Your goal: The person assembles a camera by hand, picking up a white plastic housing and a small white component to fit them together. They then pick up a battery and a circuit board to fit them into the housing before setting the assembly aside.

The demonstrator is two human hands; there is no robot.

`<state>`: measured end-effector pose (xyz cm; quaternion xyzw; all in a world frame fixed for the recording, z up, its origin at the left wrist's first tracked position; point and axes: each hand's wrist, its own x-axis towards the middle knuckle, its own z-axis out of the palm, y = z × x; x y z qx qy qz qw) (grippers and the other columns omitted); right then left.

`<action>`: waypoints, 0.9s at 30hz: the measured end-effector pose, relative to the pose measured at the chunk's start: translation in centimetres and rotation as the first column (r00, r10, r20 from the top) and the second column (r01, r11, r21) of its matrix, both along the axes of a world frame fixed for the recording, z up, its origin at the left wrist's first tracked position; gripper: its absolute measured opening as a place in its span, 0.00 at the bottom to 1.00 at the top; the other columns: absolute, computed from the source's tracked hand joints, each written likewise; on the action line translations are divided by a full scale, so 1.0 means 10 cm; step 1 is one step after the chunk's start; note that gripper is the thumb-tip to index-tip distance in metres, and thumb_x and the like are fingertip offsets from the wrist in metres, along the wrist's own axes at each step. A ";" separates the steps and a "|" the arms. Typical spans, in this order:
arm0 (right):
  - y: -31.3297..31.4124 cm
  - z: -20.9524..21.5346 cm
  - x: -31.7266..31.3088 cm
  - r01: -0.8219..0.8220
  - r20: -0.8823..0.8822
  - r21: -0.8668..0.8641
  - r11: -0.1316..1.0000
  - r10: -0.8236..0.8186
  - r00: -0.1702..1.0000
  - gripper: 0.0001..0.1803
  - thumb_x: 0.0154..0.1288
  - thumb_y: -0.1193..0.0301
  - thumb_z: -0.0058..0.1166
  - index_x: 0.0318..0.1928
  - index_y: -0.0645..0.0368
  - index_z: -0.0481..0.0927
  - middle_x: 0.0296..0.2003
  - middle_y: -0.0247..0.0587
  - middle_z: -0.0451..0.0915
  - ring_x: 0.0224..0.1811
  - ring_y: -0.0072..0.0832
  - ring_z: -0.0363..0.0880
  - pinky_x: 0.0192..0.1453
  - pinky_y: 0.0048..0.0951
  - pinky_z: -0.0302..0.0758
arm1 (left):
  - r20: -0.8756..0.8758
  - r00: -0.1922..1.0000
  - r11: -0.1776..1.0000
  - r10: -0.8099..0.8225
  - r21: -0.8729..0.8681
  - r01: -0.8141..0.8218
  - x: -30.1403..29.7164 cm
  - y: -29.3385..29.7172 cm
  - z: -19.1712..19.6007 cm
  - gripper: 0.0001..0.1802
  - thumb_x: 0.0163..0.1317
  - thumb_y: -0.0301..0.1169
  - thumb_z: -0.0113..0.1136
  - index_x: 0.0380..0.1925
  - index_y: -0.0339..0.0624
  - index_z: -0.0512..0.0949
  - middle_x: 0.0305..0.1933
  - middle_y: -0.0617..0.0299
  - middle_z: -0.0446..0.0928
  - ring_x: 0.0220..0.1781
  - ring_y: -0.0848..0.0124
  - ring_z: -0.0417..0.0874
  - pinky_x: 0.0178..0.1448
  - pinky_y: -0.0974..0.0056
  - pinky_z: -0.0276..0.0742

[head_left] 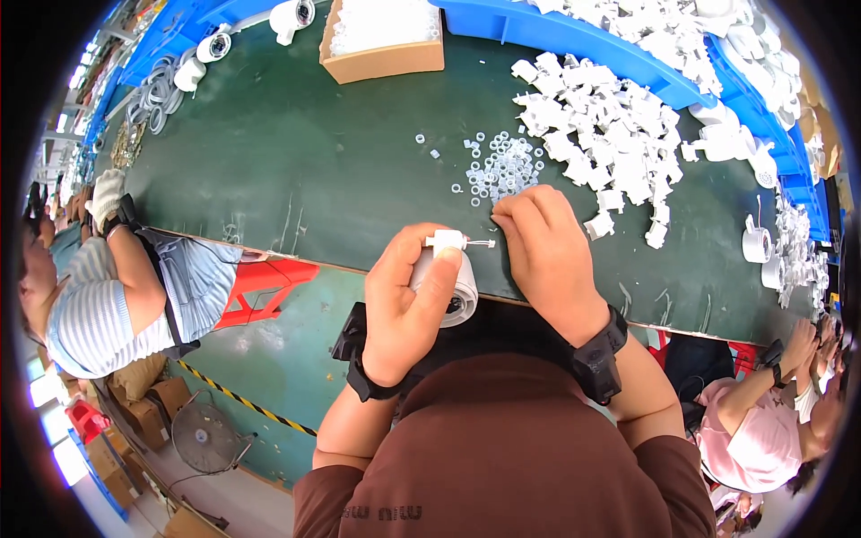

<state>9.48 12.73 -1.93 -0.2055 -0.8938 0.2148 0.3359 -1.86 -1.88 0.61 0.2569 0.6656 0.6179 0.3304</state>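
1. My left hand (408,305) has its grip wrapped around a white cylindrical fitting (451,282), held just over the near edge of the dark green tabletop (296,170); a small white stem with a thin pin sticks out of the fitting's top toward 3 o'clock.
2. My right hand (543,255) is curled, fingertips (504,213) pinched together on the tabletop just at the end of that pin; I cannot tell whether they hold anything.
3. At 12 o'clock from my right hand, touching its fingertips, lies a scatter of small clear rings (500,169).
4. At 1 to 2 o'clock a large heap of white plastic parts (605,134) crowds that side.
5. Farther out at 12 o'clock stand a cardboard box (381,40) and blue bins (583,45).
6. From 9 to 11 o'clock the tabletop is bare.
7. At 3 o'clock, white finished fittings (758,242) sit near the edge.
8. Other people sit at 9 and 4 o'clock.
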 end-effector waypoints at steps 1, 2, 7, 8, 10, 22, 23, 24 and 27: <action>0.01 0.00 0.01 -0.010 0.015 -0.002 1.000 0.010 1.000 0.07 0.61 0.83 0.62 0.39 0.63 0.79 0.37 0.45 0.77 0.38 0.42 0.78 0.42 0.37 0.76 | -0.002 1.000 1.000 -0.017 -0.017 0.017 0.00 0.00 0.00 0.10 0.66 0.28 0.64 0.45 0.35 0.81 0.43 0.54 0.82 0.41 0.60 0.79 0.47 0.61 0.75; 0.02 0.00 0.01 -0.020 0.029 -0.001 1.000 0.020 0.999 0.07 0.63 0.84 0.61 0.40 0.63 0.78 0.38 0.45 0.77 0.39 0.42 0.78 0.42 0.36 0.76 | -0.003 1.000 1.000 -0.018 -0.012 0.018 0.00 0.01 0.01 0.10 0.66 0.28 0.64 0.45 0.35 0.81 0.43 0.54 0.82 0.41 0.60 0.79 0.47 0.61 0.75; 0.02 0.16 0.30 -0.096 -0.107 -0.419 0.903 0.056 0.993 0.05 0.72 0.83 0.54 0.44 0.62 0.76 0.42 0.40 0.81 0.40 0.26 0.81 0.47 0.26 0.76 | -0.737 0.661 0.987 -0.143 -0.058 0.149 0.01 0.07 0.08 0.13 0.59 0.25 0.67 0.45 0.41 0.83 0.46 0.57 0.83 0.43 0.60 0.80 0.50 0.59 0.76; -0.02 0.24 0.39 -0.142 -0.167 -0.673 0.726 0.039 0.985 0.04 0.73 0.83 0.54 0.44 0.62 0.76 0.43 0.39 0.81 0.41 0.24 0.80 0.48 0.25 0.77 | -0.787 0.592 0.982 -0.173 -0.095 0.161 0.05 0.08 0.07 0.17 0.53 0.25 0.70 0.45 0.43 0.84 0.48 0.59 0.83 0.46 0.56 0.79 0.52 0.55 0.75; -0.08 0.39 0.46 -0.194 -0.217 -0.904 0.380 -0.017 0.976 0.05 0.74 0.83 0.53 0.46 0.64 0.79 0.45 0.37 0.82 0.45 0.22 0.81 0.52 0.25 0.79 | -0.804 0.564 0.979 -0.188 -0.103 0.179 0.09 0.08 0.05 0.17 0.53 0.25 0.70 0.45 0.43 0.84 0.49 0.60 0.82 0.47 0.56 0.79 0.53 0.55 0.75; -0.14 0.41 0.45 -0.263 -0.249 -0.951 0.161 0.100 0.963 0.10 0.72 0.84 0.56 0.51 0.69 0.83 0.50 0.43 0.80 0.56 0.26 0.80 0.63 0.32 0.79 | -0.805 0.567 0.977 -0.172 -0.066 0.204 0.12 0.11 -0.06 0.18 0.52 0.25 0.71 0.44 0.41 0.80 0.53 0.60 0.79 0.49 0.58 0.78 0.52 0.55 0.73; -0.13 0.44 0.43 -0.246 -0.238 -0.966 0.084 0.089 0.967 0.09 0.72 0.83 0.56 0.50 0.69 0.82 0.49 0.42 0.80 0.56 0.26 0.80 0.63 0.32 0.79 | -0.800 0.581 0.979 -0.151 -0.038 0.201 0.12 0.11 -0.07 0.19 0.51 0.25 0.72 0.44 0.41 0.79 0.53 0.59 0.79 0.49 0.57 0.78 0.51 0.55 0.73; -0.11 0.43 0.43 -0.246 -0.239 -0.966 0.082 0.091 0.967 0.09 0.72 0.83 0.56 0.50 0.69 0.82 0.49 0.42 0.80 0.56 0.26 0.80 0.63 0.32 0.79 | -0.793 0.596 0.980 -0.130 -0.011 0.199 0.13 0.10 -0.09 0.19 0.50 0.24 0.72 0.44 0.41 0.78 0.53 0.58 0.79 0.48 0.57 0.78 0.51 0.55 0.73; -0.11 0.36 0.44 -0.229 -0.216 -0.969 0.089 0.132 0.967 0.08 0.73 0.82 0.55 0.50 0.68 0.82 0.47 0.40 0.81 0.54 0.24 0.80 0.61 0.30 0.79 | -0.816 0.567 0.979 -0.114 0.006 0.206 0.13 0.12 -0.09 0.20 0.49 0.23 0.72 0.43 0.41 0.77 0.53 0.57 0.78 0.47 0.57 0.78 0.50 0.55 0.72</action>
